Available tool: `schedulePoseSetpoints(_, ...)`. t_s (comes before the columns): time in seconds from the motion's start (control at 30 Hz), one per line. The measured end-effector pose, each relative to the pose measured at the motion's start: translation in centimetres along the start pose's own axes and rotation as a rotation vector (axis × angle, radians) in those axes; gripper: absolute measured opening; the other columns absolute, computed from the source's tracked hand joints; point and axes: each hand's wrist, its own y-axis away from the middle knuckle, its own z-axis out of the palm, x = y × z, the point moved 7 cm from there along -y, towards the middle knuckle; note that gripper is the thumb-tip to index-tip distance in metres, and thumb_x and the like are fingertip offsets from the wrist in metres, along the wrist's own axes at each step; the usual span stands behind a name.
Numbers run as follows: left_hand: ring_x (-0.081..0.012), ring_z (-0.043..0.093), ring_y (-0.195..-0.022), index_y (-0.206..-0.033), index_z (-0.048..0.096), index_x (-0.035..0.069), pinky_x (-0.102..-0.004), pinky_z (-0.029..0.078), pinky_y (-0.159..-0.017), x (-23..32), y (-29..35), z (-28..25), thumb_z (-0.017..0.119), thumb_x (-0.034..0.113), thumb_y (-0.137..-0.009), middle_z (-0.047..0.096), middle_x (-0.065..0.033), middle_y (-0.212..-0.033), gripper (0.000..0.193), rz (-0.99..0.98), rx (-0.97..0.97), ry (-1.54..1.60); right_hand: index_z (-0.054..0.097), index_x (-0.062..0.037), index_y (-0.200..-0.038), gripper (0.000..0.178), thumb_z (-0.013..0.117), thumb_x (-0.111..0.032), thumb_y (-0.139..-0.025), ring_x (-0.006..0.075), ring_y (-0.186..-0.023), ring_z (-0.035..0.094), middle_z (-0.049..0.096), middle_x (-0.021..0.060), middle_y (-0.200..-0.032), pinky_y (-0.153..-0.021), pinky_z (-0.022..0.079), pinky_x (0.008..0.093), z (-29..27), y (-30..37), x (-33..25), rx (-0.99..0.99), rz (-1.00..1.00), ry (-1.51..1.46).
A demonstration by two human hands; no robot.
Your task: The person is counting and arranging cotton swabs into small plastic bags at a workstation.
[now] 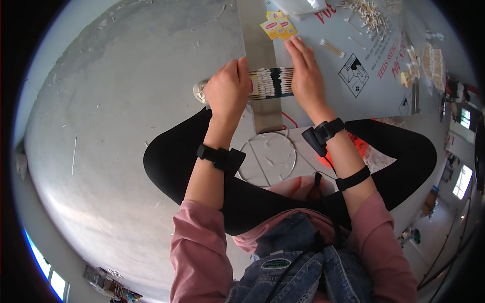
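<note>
A flat packet of cotton swabs (268,83) lies in front of me, with white tips in rows, a dark band across it and a yellow and red label at its left end. My left hand (226,91) is closed over that left end, thumb on top. Crumpled clear plastic (200,92) sticks out beyond its knuckles. Against the packet's right end rests my right hand (308,81), its fingers stretched out and pointing away from me. Whatever lies under the left palm is hidden.
Yellow label cards (278,26) lie beyond my right fingertips on a grey printed sheet (328,96). Farther right are a small swab bundle (332,48), a loose swab heap (370,17) and several packed swabs (433,65). A round wire hoop (294,157) sits between my legs.
</note>
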Motion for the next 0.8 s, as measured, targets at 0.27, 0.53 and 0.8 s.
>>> schedulePoseSetpoints(0.27,-0.0413,0.059,-0.061,-0.073,0.061,0.003,-0.0490,0.045,-0.056,-1.4,0.4,1.4,0.054,0.033,-0.102,0.061,-0.0183,-0.066,0.043,-0.113,-0.021,0.258,0.051,-0.0016,-0.139,0.051,0.046,0.009,-0.089,0.0326,-0.137,0.048,0.052,0.0152,-0.145,-0.116,0.038,0.0486,0.9,-0.6,-1.8,0.004,-0.013,-0.025)
schedulePoseSetpoints(0.53,-0.0346,0.055,-0.055,-0.076,0.063,0.002,-0.0422,0.043,-0.054,-1.2,0.1,1.0,0.056,0.031,-0.102,0.059,-0.0167,-0.063,0.039,-0.016,0.021,0.170,0.052,-0.0031,-0.138,0.049,0.049,0.008,-0.090,0.0326,-0.136,0.049,0.053,0.0123,-0.145,-0.114,0.041,0.0458,1.5,-1.1,-3.5,0.020,0.026,-0.121)
schedulePoseSetpoints(0.8,-0.0378,0.060,-0.062,-0.072,0.058,0.004,-0.0474,0.046,-0.056,-0.6,0.1,0.2,0.056,0.029,-0.101,0.062,-0.0143,-0.068,0.039,0.041,0.023,0.125,0.052,-0.0050,-0.138,0.057,0.049,0.016,-0.084,0.0349,-0.133,0.051,0.055,0.0115,-0.143,-0.111,0.045,0.0417,1.5,-1.2,-3.8,0.007,0.098,-0.317)
